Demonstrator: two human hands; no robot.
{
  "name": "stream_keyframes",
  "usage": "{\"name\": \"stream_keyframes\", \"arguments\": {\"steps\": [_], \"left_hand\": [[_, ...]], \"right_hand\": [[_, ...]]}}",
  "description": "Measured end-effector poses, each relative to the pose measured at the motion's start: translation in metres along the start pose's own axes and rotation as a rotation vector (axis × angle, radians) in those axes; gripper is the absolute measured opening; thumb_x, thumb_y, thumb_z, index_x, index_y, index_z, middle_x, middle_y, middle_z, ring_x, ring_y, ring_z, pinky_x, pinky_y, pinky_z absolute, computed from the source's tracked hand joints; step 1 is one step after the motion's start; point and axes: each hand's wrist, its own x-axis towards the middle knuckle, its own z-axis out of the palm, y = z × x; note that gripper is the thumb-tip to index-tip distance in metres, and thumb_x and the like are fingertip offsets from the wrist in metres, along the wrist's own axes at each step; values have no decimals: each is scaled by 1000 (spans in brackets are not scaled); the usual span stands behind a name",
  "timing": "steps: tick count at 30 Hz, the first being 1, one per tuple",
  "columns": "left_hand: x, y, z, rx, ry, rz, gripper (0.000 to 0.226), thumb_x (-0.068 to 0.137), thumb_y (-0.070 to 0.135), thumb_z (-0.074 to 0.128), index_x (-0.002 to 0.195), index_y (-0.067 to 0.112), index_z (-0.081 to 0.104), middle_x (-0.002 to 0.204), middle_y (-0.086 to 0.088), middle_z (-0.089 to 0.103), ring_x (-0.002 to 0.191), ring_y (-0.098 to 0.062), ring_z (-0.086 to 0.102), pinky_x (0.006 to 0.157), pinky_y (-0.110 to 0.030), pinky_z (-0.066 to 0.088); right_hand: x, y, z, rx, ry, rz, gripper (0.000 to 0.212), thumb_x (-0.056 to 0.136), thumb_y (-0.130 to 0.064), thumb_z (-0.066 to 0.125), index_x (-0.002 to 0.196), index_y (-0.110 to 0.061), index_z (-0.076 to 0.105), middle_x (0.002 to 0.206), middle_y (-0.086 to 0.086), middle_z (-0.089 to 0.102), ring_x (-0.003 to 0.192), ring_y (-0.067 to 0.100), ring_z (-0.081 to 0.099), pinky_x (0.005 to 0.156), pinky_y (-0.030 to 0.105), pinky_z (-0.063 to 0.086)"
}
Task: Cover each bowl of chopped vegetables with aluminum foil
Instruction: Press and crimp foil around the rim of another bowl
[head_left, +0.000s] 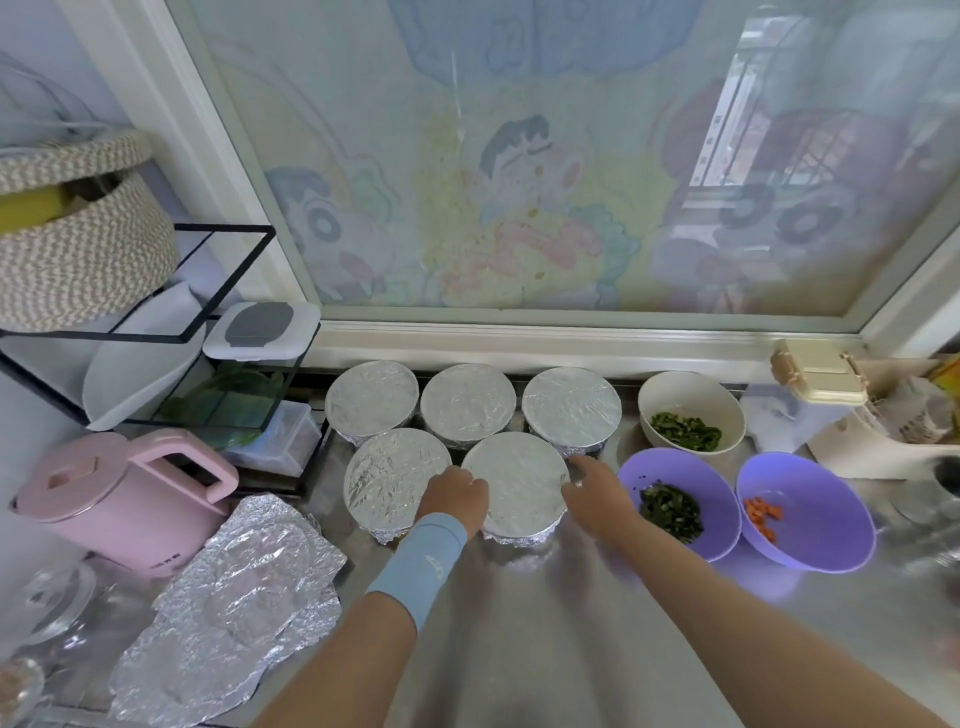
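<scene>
The foil-covered bowl (514, 478) sits between your two hands. Your left hand (454, 496) curls its fingers over the left rim and grips the foil there. Your right hand (592, 488) is at the right rim, but it is blurred, so I cannot tell if it grips. Just beyond your hands stand four more covered bowls (467, 405). Right of your right hand are a purple bowl of greens (670, 465), a purple bowl of carrot (810, 540) and a cream bowl (685, 395), all uncovered. Left of your left hand lies a loose foil sheet (234, 597).
</scene>
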Motion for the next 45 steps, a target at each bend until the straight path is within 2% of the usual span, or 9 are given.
{"name": "stream_keyframes", "arguments": {"steps": [3, 7, 10, 13, 18, 24, 31, 41, 45], "left_hand": [[0, 24, -1, -29, -18, 128, 18, 91, 18, 42, 93, 12, 59, 89, -9, 60, 78, -29, 55, 71, -33, 43], [-1, 57, 26, -46, -151, 201, 32, 93, 22, 42, 120, 18, 59, 114, -7, 63, 104, -32, 61, 90, -40, 52], [-4, 76, 60, -7, -219, 239, 26, 92, 18, 43, 110, 15, 60, 107, -10, 62, 102, -34, 58, 95, -39, 47], [-6, 93, 93, 43, -258, 233, 39, 94, 20, 45, 130, 5, 53, 136, -17, 54, 124, -34, 50, 101, -37, 39], [-9, 120, 133, 62, -230, 167, 64, 97, 28, 46, 155, 17, 21, 160, -4, 25, 144, -26, 30, 115, -39, 29], [-15, 136, 159, 94, -160, 116, 45, 96, 16, 49, 140, 12, 42, 138, -9, 52, 126, -34, 50, 100, -34, 42], [-24, 101, 160, 217, -151, 65, 63, 84, 7, 53, 141, 32, 41, 132, -4, 57, 114, -31, 58, 93, -36, 50], [-41, 41, 113, 557, -268, 54, 33, 86, 2, 53, 118, 10, 60, 122, -13, 61, 114, -32, 58, 89, -34, 47], [-51, 24, 99, 618, -326, 10, 29, 91, 22, 54, 111, 6, 65, 110, -14, 64, 105, -32, 62, 82, -34, 49]], "right_hand": [[-2, 3, -24, -76, 64, -12, 41, 91, -9, 47, 129, -20, 58, 122, 6, 63, 107, 26, 60, 90, 31, 47], [2, 30, -63, -274, 148, 27, 43, 95, -13, 46, 137, -21, 51, 131, 9, 58, 114, 25, 57, 90, 26, 41], [5, 53, -86, -409, 137, 62, 47, 93, -16, 46, 140, -23, 47, 139, 7, 49, 123, 29, 50, 101, 36, 42], [14, 74, -106, -617, 126, 29, 51, 92, -17, 45, 143, -22, 42, 138, 7, 47, 123, 31, 47, 100, 39, 42], [30, 109, -122, -692, 77, -46, 50, 87, -9, 45, 135, -19, 39, 129, 7, 49, 117, 29, 46, 95, 38, 42], [40, 124, -126, -742, 104, -154, 50, 83, -8, 48, 131, -20, 40, 126, 6, 46, 112, 29, 47, 91, 35, 40], [30, 113, -116, -690, 29, -197, 49, 84, -5, 49, 131, -18, 42, 128, 9, 39, 116, 29, 41, 95, 35, 40], [1, 85, -67, -726, -397, -300, 42, 92, -14, 46, 130, -29, 53, 135, 3, 51, 122, 25, 51, 97, 35, 45], [-9, 70, -50, -781, -488, -368, 41, 93, -15, 44, 132, -25, 53, 137, 2, 51, 123, 25, 51, 94, 33, 44]]}}
